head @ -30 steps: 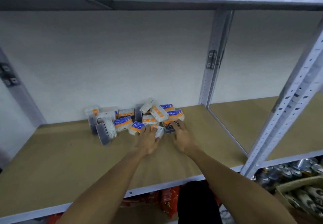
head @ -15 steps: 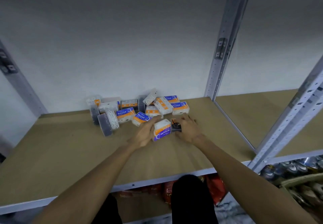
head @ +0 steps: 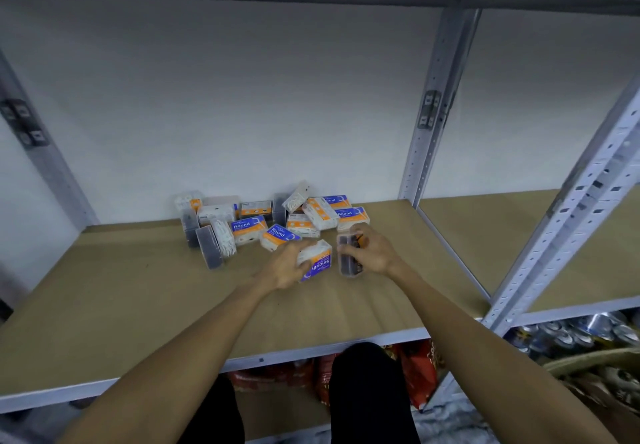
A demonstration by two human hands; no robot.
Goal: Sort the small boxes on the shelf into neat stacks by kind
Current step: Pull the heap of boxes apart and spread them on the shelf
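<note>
Shelving of grey perforated metal fills the view, and a tan board shelf (head: 104,305) is carried between its uprights (head: 436,104). A white wall (head: 242,97) is seen behind the shelf. A second board is seen past the right upright. Below the front edge, red packets (head: 419,367) and cans (head: 571,332) are stored on a lower level.

At the back edge of the shelf, near the middle, a loose pile of small boxes (head: 263,218) is heaped against the wall. Most are white with blue and orange labels; the word "Round" can be read on two of them. Several clear boxes with dark contents (head: 209,247) are stood on end at the left side of the pile, one just in front of another.

Two boxes are held apart from the pile, in front of it and towards the front edge. A white box (head: 317,263), labelled "Smooth" in blue, is gripped by the left hand (head: 289,267), whose fingers are wrapped over its top and left side. Just beside it, not quite touching, a clear dark box (head: 349,256) is held upright by the right hand (head: 375,253), the fingers being closed round its right side and the thumb pressed on its front. Whether either box rests on the board cannot be told.
</note>
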